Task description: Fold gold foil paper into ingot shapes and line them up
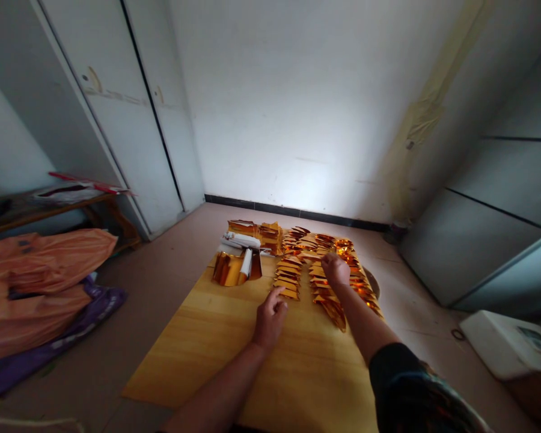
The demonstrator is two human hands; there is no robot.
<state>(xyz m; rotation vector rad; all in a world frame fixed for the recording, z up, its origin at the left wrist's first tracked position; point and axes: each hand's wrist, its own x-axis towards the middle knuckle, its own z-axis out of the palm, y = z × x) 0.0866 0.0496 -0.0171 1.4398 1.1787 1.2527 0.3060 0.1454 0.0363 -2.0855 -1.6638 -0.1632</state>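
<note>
We have both arms stretched forward, bare at the forearms. Our left hand lies palm down with the fingers loosely curled and the forefinger pointing ahead, holding nothing. Our right hand reaches further out than the left, knuckles up, fingers bent downward and hidden from us, so we cannot tell whether they grip. A dark patterned sleeve covers our right upper arm.
</note>
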